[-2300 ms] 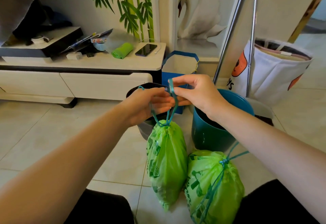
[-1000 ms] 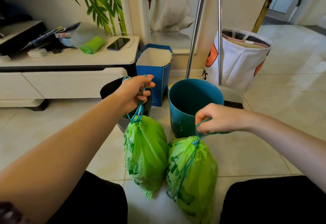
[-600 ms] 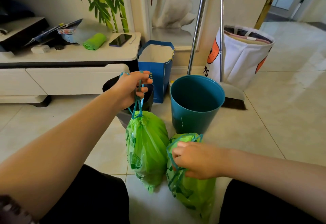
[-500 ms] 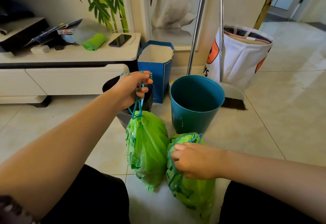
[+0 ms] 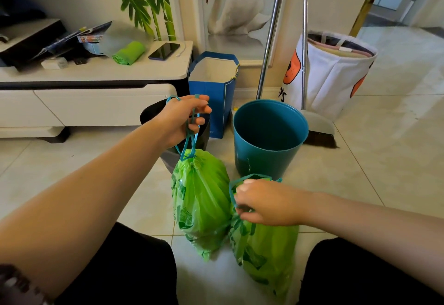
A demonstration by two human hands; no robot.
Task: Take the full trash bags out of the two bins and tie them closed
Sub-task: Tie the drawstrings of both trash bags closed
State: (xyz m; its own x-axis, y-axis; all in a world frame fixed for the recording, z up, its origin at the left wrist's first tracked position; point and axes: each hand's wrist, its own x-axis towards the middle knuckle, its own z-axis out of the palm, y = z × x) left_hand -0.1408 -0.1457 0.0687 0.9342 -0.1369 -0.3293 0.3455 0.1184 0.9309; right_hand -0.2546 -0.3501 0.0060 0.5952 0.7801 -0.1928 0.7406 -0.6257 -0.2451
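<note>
Two full green trash bags with teal drawstrings are out on the tiled floor between my knees. My left hand (image 5: 185,118) grips the drawstring of the left bag (image 5: 200,199), which hangs with its neck cinched. My right hand (image 5: 263,202) is closed on the drawstring at the top of the right bag (image 5: 264,254), which rests on the floor. Behind them stand the teal bin (image 5: 269,141), with no bag inside, and the black bin (image 5: 149,116), mostly hidden by my left hand and arm.
A blue paper bag (image 5: 213,88) stands behind the bins by the low white cabinet (image 5: 96,93), which carries a green bag roll (image 5: 128,53) and a phone (image 5: 164,50). Broom handles (image 5: 304,40) and a white laundry basket (image 5: 336,71) stand at the right.
My right hand let go of the left bag's string and came down onto the top of the right bag, closing on its drawstring. My left hand keeps holding the left bag up.
</note>
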